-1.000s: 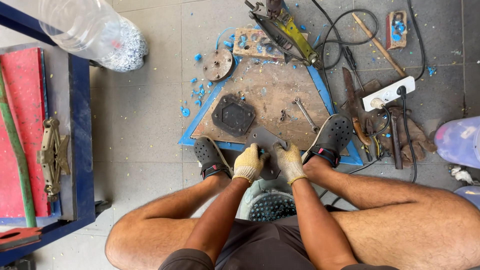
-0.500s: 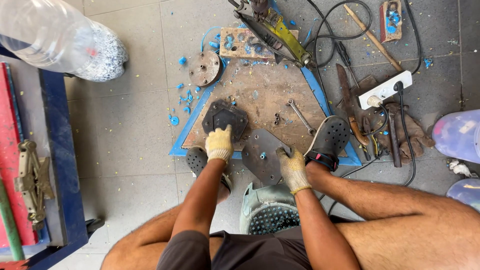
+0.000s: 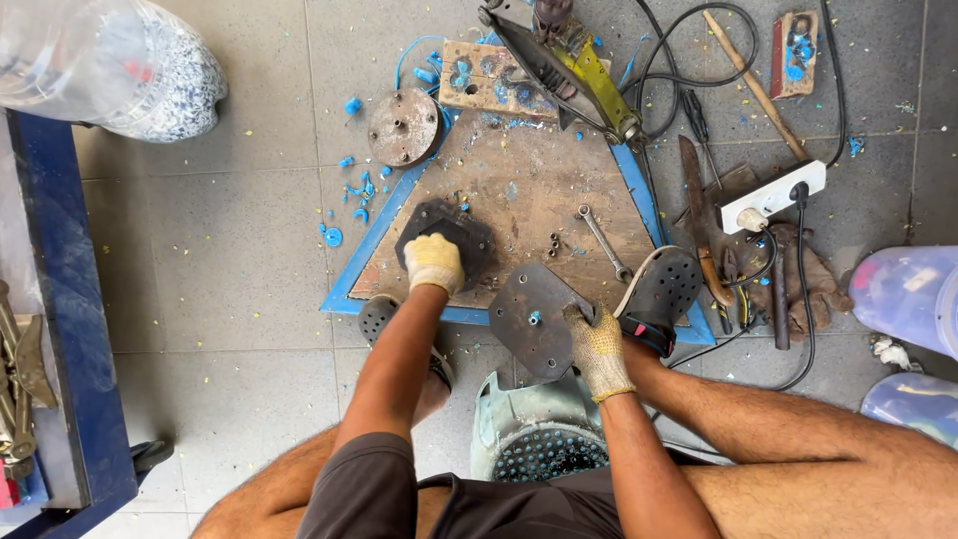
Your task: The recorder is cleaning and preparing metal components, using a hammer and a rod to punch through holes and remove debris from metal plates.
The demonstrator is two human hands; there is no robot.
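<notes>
Tiled floor, littered w/ tools & blue shavings; triangular blue-edged board (image 3: pixel 519 190) serves as work surface. Left hand (image 3: pixel 434 263), gloved, closed over dark octagonal plate (image 3: pixel 469 232) at board's centre-left. Right hand (image 3: pixel 597 344), gloved, grips rusty flat plate (image 3: pixel 529 314) tilted at board's near edge. Risk: tilted plate may slip onto sandalled foot (image 3: pixel 659 294) just beside; cables (image 3: pixel 798 299) nearby could snag.

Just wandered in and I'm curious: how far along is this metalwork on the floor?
Apparently midway. Blue shavings scattered around suggest cutting is done. In hand: the left hand rests on a dark octagonal metal plate on the triangular blue-edged board; the right hand grips a rusty flat plate. The silver spanner lies unused, plates still apart.
</notes>
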